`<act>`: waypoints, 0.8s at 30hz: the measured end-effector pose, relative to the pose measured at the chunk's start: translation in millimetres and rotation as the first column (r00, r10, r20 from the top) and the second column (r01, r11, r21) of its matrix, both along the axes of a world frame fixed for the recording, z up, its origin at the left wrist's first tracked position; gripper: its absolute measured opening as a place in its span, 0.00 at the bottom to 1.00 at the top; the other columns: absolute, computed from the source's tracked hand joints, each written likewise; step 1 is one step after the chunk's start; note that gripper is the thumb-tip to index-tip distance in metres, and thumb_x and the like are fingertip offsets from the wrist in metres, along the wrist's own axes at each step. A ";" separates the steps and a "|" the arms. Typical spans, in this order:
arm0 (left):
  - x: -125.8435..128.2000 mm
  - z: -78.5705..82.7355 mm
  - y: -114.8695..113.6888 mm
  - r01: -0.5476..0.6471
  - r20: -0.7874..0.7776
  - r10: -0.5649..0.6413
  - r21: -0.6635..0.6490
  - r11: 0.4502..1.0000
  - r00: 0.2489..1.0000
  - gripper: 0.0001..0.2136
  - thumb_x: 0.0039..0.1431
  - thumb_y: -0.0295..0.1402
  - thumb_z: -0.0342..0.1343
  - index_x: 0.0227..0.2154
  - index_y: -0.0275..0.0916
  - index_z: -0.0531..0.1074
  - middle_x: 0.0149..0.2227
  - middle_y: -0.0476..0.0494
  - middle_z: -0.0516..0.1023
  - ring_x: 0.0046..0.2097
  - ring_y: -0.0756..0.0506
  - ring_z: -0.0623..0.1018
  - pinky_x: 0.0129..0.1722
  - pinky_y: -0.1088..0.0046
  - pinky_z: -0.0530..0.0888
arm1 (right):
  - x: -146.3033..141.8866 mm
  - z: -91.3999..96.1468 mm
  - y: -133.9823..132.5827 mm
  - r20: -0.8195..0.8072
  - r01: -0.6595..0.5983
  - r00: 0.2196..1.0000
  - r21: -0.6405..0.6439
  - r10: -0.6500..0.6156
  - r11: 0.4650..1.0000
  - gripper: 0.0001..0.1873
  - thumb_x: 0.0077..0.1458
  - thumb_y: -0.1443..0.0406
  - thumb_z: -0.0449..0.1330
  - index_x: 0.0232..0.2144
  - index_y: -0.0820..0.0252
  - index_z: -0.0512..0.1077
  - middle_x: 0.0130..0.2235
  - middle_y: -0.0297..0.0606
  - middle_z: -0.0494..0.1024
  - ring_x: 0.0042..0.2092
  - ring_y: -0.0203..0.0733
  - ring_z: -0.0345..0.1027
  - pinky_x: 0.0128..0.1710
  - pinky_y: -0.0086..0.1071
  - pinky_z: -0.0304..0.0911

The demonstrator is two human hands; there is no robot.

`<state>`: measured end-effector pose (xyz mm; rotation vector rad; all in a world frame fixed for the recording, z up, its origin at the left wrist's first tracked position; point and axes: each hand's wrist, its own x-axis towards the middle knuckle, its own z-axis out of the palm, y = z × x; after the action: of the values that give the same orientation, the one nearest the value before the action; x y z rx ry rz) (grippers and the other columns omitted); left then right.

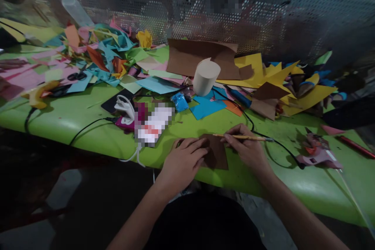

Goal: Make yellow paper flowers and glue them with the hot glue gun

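Observation:
A small piece of brown paper (216, 157) lies at the near edge of the green table, between my hands. My left hand (185, 158) rests flat on its left part, fingers stretched out and covering that side. In my right hand (244, 146) is a pencil (249, 138), pinched between thumb and fingers. Its tip points left and is at the paper's upper edge; whether it touches cannot be made out. Just beyond the paper are cut blue paper pieces (206, 108) and a rolled cream paper tube (206, 77) standing upright.
A pink glue gun (320, 157) with its cord lies to the right, near a red pen-like stick (357, 147). To the left are a phone (155, 125), a power strip (125, 123) and a yellow glue gun (42, 94). Coloured paper scraps (108, 52) heap along the mesh wall.

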<state>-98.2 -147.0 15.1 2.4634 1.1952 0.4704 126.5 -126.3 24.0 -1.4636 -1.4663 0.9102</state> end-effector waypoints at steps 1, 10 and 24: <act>-0.2 -0.1 -0.1 -0.001 0.003 0.001 -0.002 1.000 1.000 0.14 0.70 0.34 0.48 0.54 0.49 0.70 0.64 0.52 0.69 0.63 0.42 0.67 0.61 0.53 0.63 | 0.3 -0.5 -0.1 0.010 -0.001 1.000 0.004 0.001 1.000 0.10 0.56 0.57 0.62 0.29 0.54 0.68 0.28 0.36 0.78 0.29 0.41 0.71 0.30 0.34 0.66; 0.2 1.5 -0.9 -0.001 0.009 0.001 0.002 1.000 1.000 0.14 0.69 0.33 0.48 0.55 0.48 0.70 0.63 0.50 0.70 0.63 0.42 0.68 0.61 0.53 0.64 | -0.3 9.3 -6.0 0.096 -0.055 0.994 -0.052 0.059 0.997 0.11 0.56 0.57 0.61 0.26 0.55 0.67 0.26 0.36 0.78 0.29 0.40 0.70 0.29 0.33 0.63; -0.9 1.1 -2.2 0.013 0.017 -0.013 0.004 1.000 1.000 0.17 0.68 0.29 0.49 0.56 0.49 0.69 0.65 0.52 0.68 0.64 0.42 0.66 0.62 0.52 0.62 | 5.9 17.7 -60.9 0.001 -0.147 0.989 -0.201 0.151 0.968 0.10 0.57 0.59 0.61 0.26 0.56 0.69 0.25 0.33 0.74 0.28 0.38 0.65 0.28 0.32 0.59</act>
<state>-99.1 -149.2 16.2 2.4642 1.1713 0.4903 132.4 -187.2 41.7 -1.5229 -1.5492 1.1698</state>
